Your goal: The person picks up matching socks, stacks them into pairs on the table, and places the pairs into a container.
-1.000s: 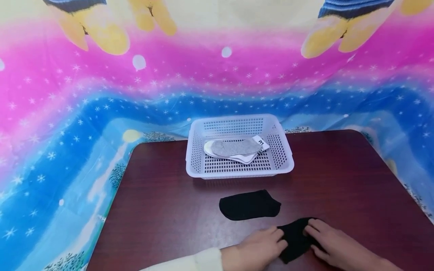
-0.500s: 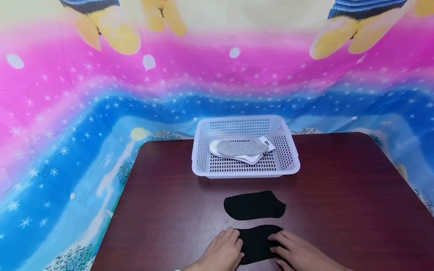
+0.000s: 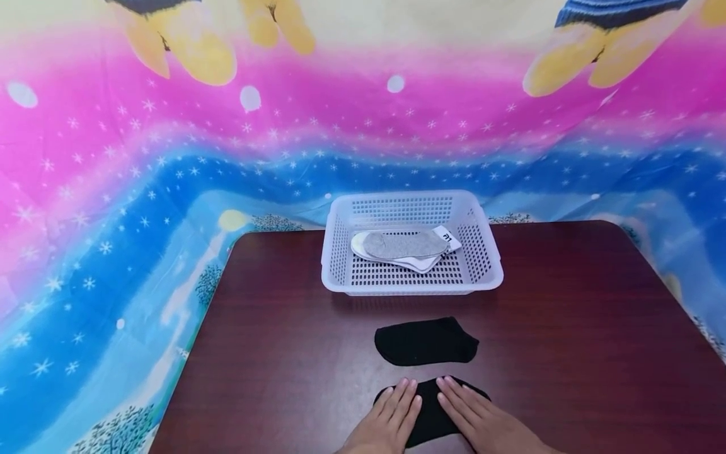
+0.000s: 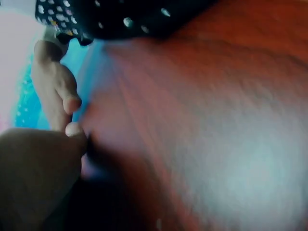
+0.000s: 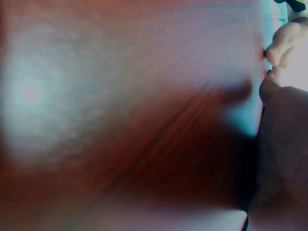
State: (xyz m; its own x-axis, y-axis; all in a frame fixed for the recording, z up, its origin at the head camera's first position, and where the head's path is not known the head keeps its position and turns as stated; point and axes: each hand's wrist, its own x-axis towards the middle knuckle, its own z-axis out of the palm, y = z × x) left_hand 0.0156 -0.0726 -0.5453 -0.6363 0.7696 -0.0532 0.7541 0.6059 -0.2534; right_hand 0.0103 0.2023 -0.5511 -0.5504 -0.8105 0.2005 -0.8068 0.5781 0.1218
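In the head view, a black ankle sock [image 3: 429, 413] lies flat at the near part of the table. My left hand [image 3: 388, 416] rests on its left part with straight fingers. On its right part rests my right hand [image 3: 479, 413], fingers also straight. Just beyond lies a second black sock [image 3: 426, 342], apart from both hands. The left wrist view has my left hand [image 4: 38, 166] at its left edge, with the other hand [image 4: 55, 86] behind it. At the right edge of the right wrist view is my right hand [image 5: 284, 139]; the sock is hardly made out there.
A white perforated plastic basket [image 3: 411, 290] stands at the back of the dark red-brown table [image 3: 272, 353]. Inside it lie a grey sock [image 3: 405, 244] and white socks [image 3: 424, 265], with a white label at one end. A colourful printed cloth [image 3: 340, 126] hangs behind the table.
The nearer black sock has moved left and now lies below the other one. Both hands went with it; their fingers have straightened and spread onto its top.
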